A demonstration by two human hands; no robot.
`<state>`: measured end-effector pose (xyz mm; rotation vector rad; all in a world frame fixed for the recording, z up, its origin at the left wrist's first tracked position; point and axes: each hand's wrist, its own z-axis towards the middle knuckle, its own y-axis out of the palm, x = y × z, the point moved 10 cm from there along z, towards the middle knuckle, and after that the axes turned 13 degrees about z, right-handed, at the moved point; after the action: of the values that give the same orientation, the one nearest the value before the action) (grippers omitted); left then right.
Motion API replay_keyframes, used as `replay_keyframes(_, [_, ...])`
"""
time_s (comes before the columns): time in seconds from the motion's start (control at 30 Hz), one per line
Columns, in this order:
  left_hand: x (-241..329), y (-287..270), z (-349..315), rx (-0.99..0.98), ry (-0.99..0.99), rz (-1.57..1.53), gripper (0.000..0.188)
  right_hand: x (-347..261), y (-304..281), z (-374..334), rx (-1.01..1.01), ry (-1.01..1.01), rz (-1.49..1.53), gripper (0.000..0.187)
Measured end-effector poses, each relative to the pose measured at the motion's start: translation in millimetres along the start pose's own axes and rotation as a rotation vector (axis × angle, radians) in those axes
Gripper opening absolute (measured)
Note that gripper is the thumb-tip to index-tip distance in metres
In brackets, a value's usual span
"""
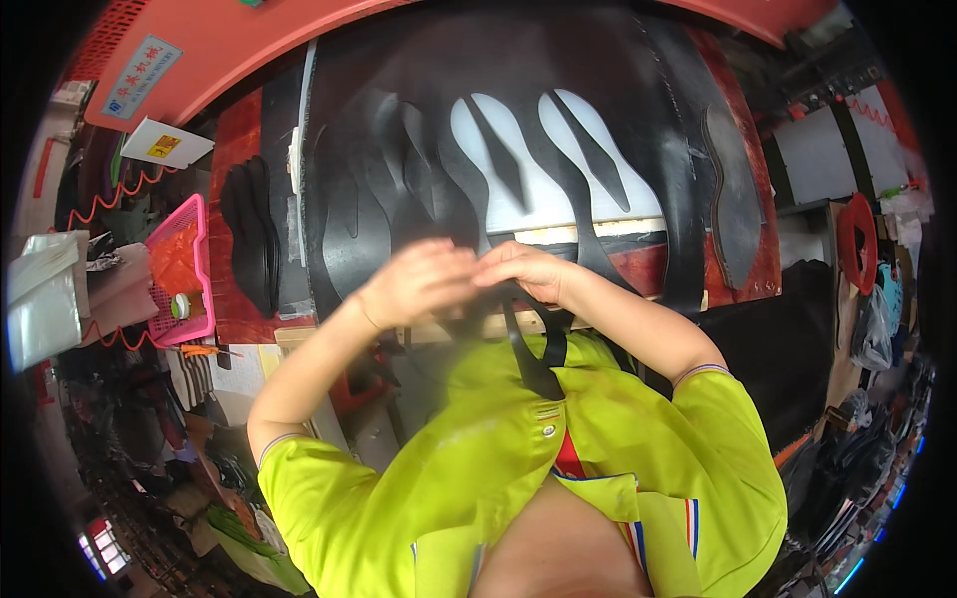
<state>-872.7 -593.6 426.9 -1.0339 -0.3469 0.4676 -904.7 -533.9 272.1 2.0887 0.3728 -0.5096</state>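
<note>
A black sheet (543, 164) with shoe-sole-shaped cutouts lies over the work surface, and its narrow strips hang over the near edge toward my lap. White board (523, 204) shows through two of the openings. My left hand (424, 282) is over the sheet's near left part, its fingers smeared by motion. Beside it, nearly touching, my right hand (523, 271) has thumb and fingers pinched together at the sheet's near edge. What they pinch is hidden. Something dark and blurred is just below both hands.
A stack of black sole-shaped pieces (251, 234) lies at the left, another sole-shaped stack (733, 194) at the right. A pink basket (204, 264) and orange-handled scissors (204, 350) are further left. A red machine beam (299, 25) crosses the far side.
</note>
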Motion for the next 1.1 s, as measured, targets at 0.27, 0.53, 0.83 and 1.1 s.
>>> replay_keyframes(0.27, [-12.5, 19.6, -23.4, -0.008, -0.185, -0.092, 0.024, -12.8, 8.7, -7.0, -0.153, -0.129, 0.092, 0.013])
replay_keyframes(0.53, [-122.2, -114.7, -72.3, 0.603, -1.094, -0.027, 0.009, -21.3, 26.2, -15.2, -0.158, -0.130, 0.005, 0.013])
replay_keyframes(0.83, [-101.7, -276.7, -126.7, 1.114, -0.560, 0.542, 0.024, -67.2, 101.2, -53.6, 0.179, -0.714, -1.123, 0.042])
replay_keyframes(1.1, [-32.8, -34.9, -136.0, -0.083, -0.250, 0.089, 0.021, 11.3, 90.5, 91.0, -0.122, 0.043, 0.027, 0.016])
